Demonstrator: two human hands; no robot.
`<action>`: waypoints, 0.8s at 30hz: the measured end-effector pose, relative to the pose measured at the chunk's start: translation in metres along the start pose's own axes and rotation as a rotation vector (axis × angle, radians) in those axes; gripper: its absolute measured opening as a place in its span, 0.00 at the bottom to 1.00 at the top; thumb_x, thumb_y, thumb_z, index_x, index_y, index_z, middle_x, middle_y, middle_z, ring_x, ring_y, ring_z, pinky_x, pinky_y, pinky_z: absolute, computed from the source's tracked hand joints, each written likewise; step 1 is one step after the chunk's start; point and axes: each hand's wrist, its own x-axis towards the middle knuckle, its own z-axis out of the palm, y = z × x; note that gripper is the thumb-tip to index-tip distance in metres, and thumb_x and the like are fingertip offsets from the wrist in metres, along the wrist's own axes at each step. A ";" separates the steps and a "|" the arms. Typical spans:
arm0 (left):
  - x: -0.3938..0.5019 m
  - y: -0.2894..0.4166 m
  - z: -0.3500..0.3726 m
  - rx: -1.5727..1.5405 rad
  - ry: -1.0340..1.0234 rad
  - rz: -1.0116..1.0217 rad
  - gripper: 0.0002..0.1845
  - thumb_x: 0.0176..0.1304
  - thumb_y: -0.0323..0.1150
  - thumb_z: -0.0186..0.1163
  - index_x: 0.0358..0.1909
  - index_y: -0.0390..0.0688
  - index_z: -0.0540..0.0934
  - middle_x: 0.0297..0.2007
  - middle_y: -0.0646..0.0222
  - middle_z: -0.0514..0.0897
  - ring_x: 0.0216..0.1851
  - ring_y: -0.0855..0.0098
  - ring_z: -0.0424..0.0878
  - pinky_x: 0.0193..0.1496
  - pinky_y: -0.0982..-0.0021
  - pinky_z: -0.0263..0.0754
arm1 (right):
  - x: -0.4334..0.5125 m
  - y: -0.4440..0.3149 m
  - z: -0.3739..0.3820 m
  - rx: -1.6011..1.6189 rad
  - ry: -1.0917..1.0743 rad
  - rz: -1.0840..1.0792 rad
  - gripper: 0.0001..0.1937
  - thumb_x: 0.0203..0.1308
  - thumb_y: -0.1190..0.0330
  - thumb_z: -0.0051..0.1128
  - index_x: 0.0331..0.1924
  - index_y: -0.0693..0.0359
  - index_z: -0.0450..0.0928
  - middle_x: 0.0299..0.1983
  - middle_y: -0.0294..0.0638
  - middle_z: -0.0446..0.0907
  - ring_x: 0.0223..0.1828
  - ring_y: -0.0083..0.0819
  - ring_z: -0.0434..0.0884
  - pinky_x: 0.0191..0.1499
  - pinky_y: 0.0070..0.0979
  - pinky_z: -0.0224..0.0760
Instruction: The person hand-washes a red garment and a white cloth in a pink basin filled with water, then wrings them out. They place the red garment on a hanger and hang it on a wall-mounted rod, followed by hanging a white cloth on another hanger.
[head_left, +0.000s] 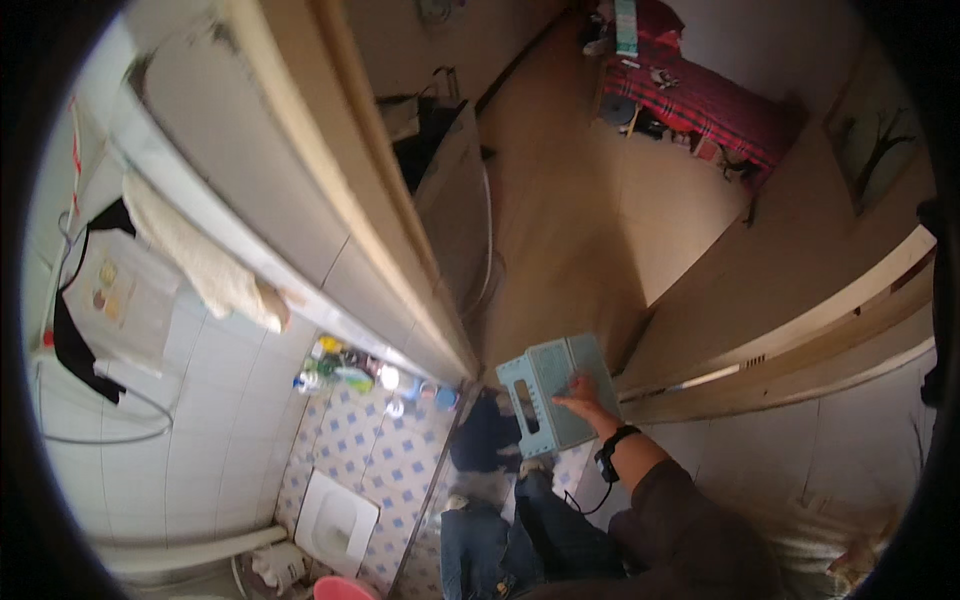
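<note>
My right hand (581, 401), with a black band on its wrist, lies over a light blue plastic piece (551, 427) with a long handle slot and a dotted panel, perhaps a folding stool. Thumb and a finger show against its face; whether they grip it is not clear. The blue piece is just beyond my feet, tilted, and whether it touches the floor cannot be told. My left hand is out of view. A dark mat or cloth (484, 435) lies on the floor by the blue piece's left side.
On the left, a squat toilet (335, 521) is set in patterned tiles, with a pink basin (345, 589) close by. Bottles (352, 367) stand along the wall. A door frame (375, 217) borders the doorway. Beyond it are a brown floor and furniture under a red plaid cloth (705, 97).
</note>
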 end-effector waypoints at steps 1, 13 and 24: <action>0.024 0.030 -0.004 -0.010 -0.005 0.044 0.24 0.44 0.40 0.79 0.44 0.44 0.85 0.37 0.61 0.90 0.41 0.58 0.89 0.45 0.58 0.83 | 0.010 -0.002 -0.007 -0.001 -0.009 -0.003 0.45 0.40 0.50 0.87 0.58 0.66 0.70 0.54 0.50 0.77 0.57 0.46 0.78 0.58 0.39 0.74; 0.257 0.412 0.007 -0.088 -0.286 0.569 0.23 0.46 0.40 0.78 0.44 0.44 0.84 0.37 0.62 0.90 0.41 0.59 0.89 0.44 0.59 0.83 | 0.131 -0.062 -0.149 0.212 0.019 0.197 0.36 0.51 0.45 0.77 0.53 0.69 0.83 0.59 0.56 0.82 0.61 0.47 0.82 0.62 0.43 0.76; 0.380 0.669 0.088 -0.213 -0.503 0.596 0.22 0.47 0.39 0.77 0.44 0.44 0.84 0.38 0.63 0.89 0.41 0.61 0.88 0.44 0.60 0.83 | 0.323 -0.018 -0.218 0.413 0.399 0.225 0.14 0.55 0.64 0.77 0.35 0.63 0.82 0.30 0.38 0.81 0.29 0.34 0.79 0.34 0.38 0.73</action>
